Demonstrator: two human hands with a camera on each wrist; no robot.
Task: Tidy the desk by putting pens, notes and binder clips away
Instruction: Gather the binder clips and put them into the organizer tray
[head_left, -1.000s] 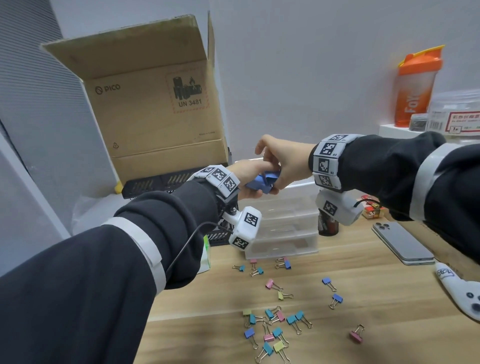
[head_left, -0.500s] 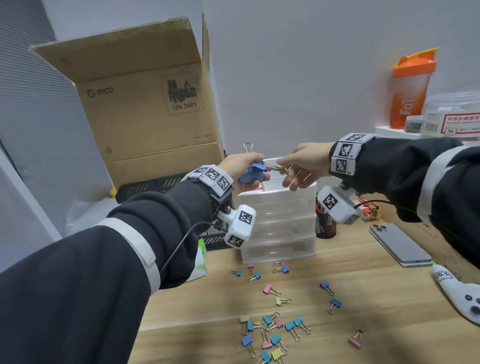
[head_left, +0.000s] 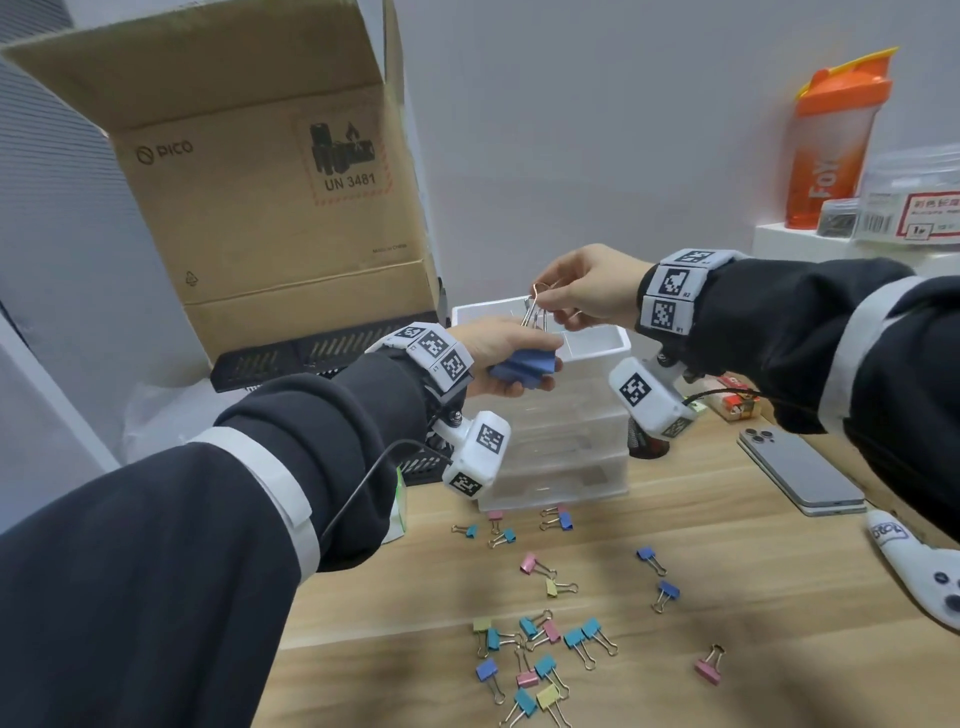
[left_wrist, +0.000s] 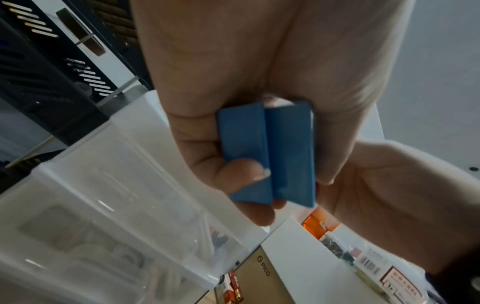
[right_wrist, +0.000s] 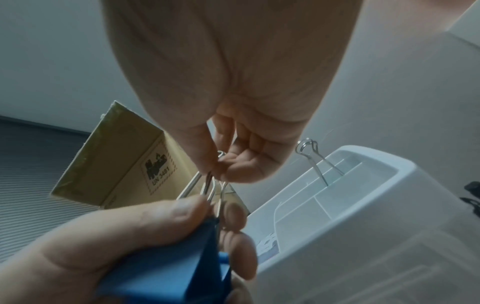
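Since half a second ago the right hand (head_left: 587, 291) has lifted from beside the blue clips to just above them, and their wire handles now stand upright instead of splayed toward it.

Going left to right: a big cardboard box (head_left: 270, 208) stands open at the back left, its inside hidden from these views. A black slotted tray (head_left: 311, 356) lies in front of it; what it holds cannot be made out. The left hand (head_left: 498, 358) is curled round two large blue binder clips (left_wrist: 267, 156) held side by side, thumb on one side and fingers on the other. Above them the right hand pinches the wire handles (right_wrist: 210, 185) between thumb and fingertips.

Both hands hang over the white organiser (head_left: 592, 343), a stack of clear drawers topped by an open, divided tray. One wire handle (right_wrist: 315, 158) sticks up from a back compartment of that tray, so at least one clip seems to be stowed already. The drawers look to hold little, though their contents are too blurred to name.

By my reading the job is at an early stage. Roughly two dozen small coloured binder clips (head_left: 540, 649) lie scattered on the bench (head_left: 753, 597) in front of the organiser. No pens or notes can be picked out. A phone (head_left: 800, 473) lies at the right and an orange bottle (head_left: 836, 140) stands on a shelf behind.
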